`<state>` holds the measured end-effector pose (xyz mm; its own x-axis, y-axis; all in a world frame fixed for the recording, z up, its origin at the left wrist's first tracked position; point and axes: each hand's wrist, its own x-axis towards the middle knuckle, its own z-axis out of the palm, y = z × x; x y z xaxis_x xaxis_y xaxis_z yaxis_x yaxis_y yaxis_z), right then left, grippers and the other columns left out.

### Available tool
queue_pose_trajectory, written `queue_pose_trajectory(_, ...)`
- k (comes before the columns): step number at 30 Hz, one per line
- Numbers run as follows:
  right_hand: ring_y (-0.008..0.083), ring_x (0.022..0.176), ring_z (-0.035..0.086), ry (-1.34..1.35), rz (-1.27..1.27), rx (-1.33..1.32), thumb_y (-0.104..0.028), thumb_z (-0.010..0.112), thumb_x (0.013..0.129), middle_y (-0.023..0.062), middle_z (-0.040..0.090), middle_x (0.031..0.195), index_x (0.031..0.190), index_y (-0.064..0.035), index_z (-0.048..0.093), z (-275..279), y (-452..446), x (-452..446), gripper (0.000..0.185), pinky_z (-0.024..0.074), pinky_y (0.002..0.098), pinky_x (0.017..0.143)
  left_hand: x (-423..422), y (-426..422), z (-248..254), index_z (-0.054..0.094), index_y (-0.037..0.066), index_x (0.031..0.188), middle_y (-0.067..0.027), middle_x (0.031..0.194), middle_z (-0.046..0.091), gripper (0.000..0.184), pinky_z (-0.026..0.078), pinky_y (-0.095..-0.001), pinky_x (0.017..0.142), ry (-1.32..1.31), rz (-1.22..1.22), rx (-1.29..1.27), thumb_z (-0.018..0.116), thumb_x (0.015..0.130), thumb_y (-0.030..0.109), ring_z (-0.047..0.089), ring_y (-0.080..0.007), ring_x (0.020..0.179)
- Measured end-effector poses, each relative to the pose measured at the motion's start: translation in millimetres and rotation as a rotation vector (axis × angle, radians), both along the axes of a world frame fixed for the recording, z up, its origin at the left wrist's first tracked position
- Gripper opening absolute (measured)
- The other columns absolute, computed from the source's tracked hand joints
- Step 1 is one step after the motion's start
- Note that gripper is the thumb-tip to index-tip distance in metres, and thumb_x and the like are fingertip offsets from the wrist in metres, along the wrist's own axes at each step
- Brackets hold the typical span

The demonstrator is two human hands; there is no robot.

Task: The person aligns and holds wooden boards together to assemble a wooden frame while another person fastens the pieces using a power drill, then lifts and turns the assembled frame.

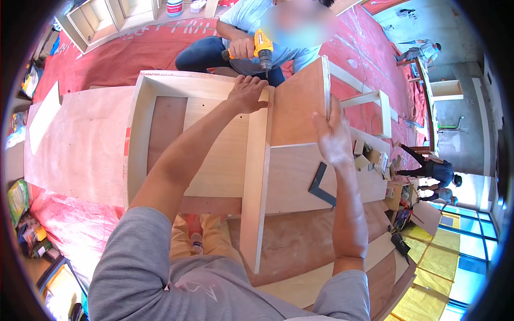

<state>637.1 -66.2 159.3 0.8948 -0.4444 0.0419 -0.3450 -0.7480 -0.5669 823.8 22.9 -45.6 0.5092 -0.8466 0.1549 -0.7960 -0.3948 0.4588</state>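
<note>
My left hand wraps over the far corner of a pale wooden cabinet frame, where it meets a long upright board. My right hand grips the right edge of a brown plywood panel, thumb on the near side and some fingers hidden behind it. The panel's left edge meets the frame beside my left hand. Across from me, a co-worker's hand holds a yellow power drill, its bit pointing down at the joint just right of my left fingers.
A black square lies on the plywood worktop below the panel. Small boxes stand at its right. Another cabinet frame and a paint can are at the back. Several people work at far right.
</note>
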Motion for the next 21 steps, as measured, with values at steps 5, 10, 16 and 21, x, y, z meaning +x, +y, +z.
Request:
queue_pose_trajectory(5, 0.0449, 0.106, 0.058, -0.08, -0.024, -0.069, -0.017, 0.051, 0.088, 0.0295, 0.06, 0.111, 0.131, 0.004, 0.043, -11, -2, -2, 0.049, 0.0439, 0.0458, 0.091, -1, 2, 6, 0.049, 0.013, 0.129, -0.0106, 0.125, 0.053, 0.065, 0.027, -0.0464, 0.104, 0.067, -0.013, 0.025, 0.069, 0.08, 0.051, 0.042, -0.0292, 0.125)
queue_pose_trajectory(10, 0.0478, 0.108, 0.055, -0.022, -0.046, -0.006, -0.018, 0.052, 0.089, 0.0318, 0.057, 0.115, 0.132, 0.0053, 0.04, -2, 5, 0, 0.05, 0.0429, 0.0483, 0.092, 0, 4, 5, 0.049, 0.013, 0.13, -0.0106, 0.125, 0.053, 0.066, 0.026, -0.0462, 0.105, 0.061, -0.026, 0.023, 0.069, 0.08, 0.051, 0.042, -0.0296, 0.126)
queue_pose_trajectory(16, 0.0516, 0.109, 0.053, -0.028, -0.011, -0.087, -0.018, 0.051, 0.09, 0.0354, 0.053, 0.119, 0.133, 0.0071, 0.036, -5, 0, 1, 0.053, 0.0423, 0.0525, 0.092, 1, 3, 6, 0.05, 0.013, 0.13, -0.0105, 0.126, 0.053, 0.068, 0.027, -0.0463, 0.105, 0.066, -0.025, 0.024, 0.071, 0.078, 0.052, 0.042, -0.0299, 0.126)
queue_pose_trajectory(21, 0.0511, 0.11, 0.052, 0.024, -0.054, -0.089, -0.018, 0.051, 0.089, 0.0352, 0.053, 0.119, 0.132, 0.0074, 0.036, 2, 7, 3, 0.052, 0.0414, 0.0523, 0.094, 1, 3, 11, 0.051, 0.014, 0.13, -0.0096, 0.125, 0.053, 0.068, 0.028, -0.0464, 0.104, 0.093, -0.019, 0.046, 0.073, 0.076, 0.05, 0.042, -0.0293, 0.126)
